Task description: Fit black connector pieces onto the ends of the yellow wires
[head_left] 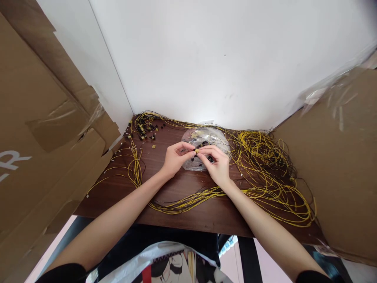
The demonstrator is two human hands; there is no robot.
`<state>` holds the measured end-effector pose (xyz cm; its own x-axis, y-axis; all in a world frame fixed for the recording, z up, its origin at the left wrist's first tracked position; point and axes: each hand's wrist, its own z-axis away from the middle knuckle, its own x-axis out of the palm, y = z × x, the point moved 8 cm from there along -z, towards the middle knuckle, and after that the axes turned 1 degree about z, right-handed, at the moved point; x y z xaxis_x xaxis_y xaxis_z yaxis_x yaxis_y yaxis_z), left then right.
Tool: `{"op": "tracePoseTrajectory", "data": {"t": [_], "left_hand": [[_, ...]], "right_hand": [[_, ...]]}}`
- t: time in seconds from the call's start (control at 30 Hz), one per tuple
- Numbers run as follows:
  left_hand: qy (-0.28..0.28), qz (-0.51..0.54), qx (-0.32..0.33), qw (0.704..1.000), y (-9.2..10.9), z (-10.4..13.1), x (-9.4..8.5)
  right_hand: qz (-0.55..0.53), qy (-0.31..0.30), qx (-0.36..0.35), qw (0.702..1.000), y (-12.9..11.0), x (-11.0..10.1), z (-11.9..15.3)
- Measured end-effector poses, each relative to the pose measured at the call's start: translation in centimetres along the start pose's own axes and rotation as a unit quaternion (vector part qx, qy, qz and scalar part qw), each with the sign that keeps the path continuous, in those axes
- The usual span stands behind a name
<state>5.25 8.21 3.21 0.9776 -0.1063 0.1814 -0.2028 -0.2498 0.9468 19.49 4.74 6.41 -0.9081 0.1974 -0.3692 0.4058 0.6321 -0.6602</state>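
Note:
My left hand (176,158) and my right hand (217,164) meet over the middle of the table, fingertips pinched together from both sides on a small yellow-and-black piece (196,151). Its exact kind is too small to make out. Just beneath and behind the hands lies a clear plastic bag (191,165) with small black and yellow pieces in it. The hands partly hide the bag. A bundle of thin yellow and black wires (176,207) curves across the table in front, passing under my right forearm.
A large tangle of yellow and black wires (265,157) covers the table's right side. Small black and yellow parts (144,127) are heaped at the back left. Wire ends with white tips (113,159) fan out left. Cardboard (59,129) (332,165) flanks the brown table (159,165); a white wall (224,78) stands behind.

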Motion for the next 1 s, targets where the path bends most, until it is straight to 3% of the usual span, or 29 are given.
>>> {"op": "tracePoseTrajectory", "data": {"t": [0.33, 0.7, 1.0], "left_hand": [[-0.015, 0.002, 0.015, 1.0, -0.1, 0.0, 0.2], [-0.03, -0.057, 0.114, 0.991, 0.9, 0.0, 0.1], [-0.041, -0.09, 0.139, 0.985, 1.2, 0.2, 0.2]], "right_hand": [[-0.016, -0.005, 0.017, 1.0, 0.4, 0.3, 0.2], [-0.026, -0.018, 0.023, 0.999, 0.6, 0.4, 0.2], [-0.033, -0.041, 0.038, 0.998, 1.1, 0.6, 0.1]]}}
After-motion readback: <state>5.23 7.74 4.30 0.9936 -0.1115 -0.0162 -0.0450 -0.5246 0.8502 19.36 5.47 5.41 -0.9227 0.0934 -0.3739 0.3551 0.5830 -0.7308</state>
